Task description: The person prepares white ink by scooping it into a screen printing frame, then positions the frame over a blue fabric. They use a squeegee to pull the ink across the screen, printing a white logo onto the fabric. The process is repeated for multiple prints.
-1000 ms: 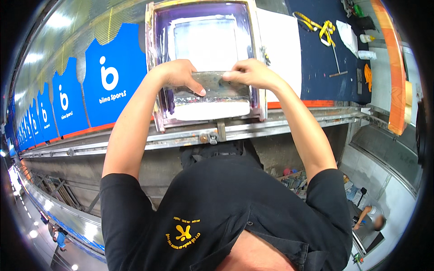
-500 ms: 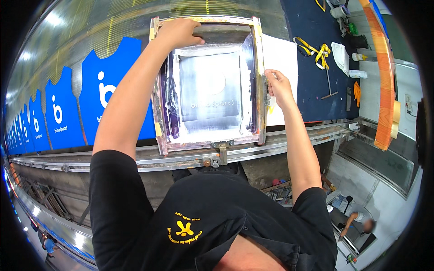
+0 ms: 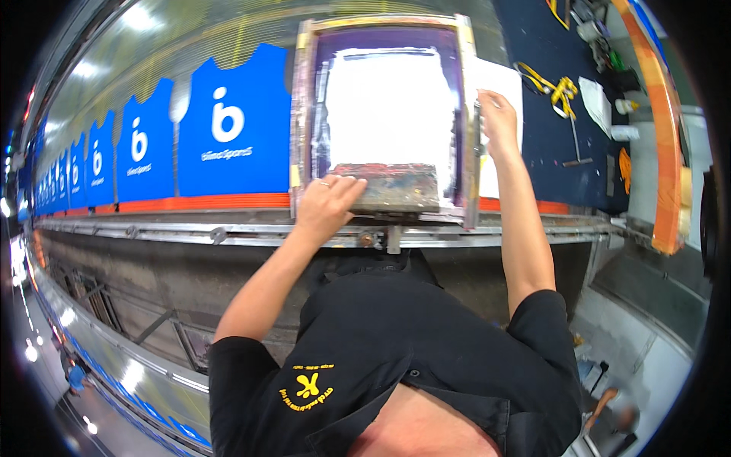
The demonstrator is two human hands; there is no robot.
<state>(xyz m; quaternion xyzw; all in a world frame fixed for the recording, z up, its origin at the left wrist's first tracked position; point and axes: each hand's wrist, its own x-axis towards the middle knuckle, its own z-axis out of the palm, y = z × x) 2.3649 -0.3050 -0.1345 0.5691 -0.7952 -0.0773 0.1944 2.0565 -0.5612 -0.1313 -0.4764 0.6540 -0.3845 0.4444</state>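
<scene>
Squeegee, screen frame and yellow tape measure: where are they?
Squeegee [image 3: 396, 185], head view, middle of its stained blade.
Screen frame [image 3: 301, 114], head view, left rail.
Tape measure [image 3: 562, 90], head view, yellow coil on the dark cloth.

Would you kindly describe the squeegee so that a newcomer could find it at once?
Look along the long table past the row of blue shirts to the framed printing screen. The squeegee lies across its near edge, under the left hand. It is the only flat, paint-smeared bar there.
</scene>
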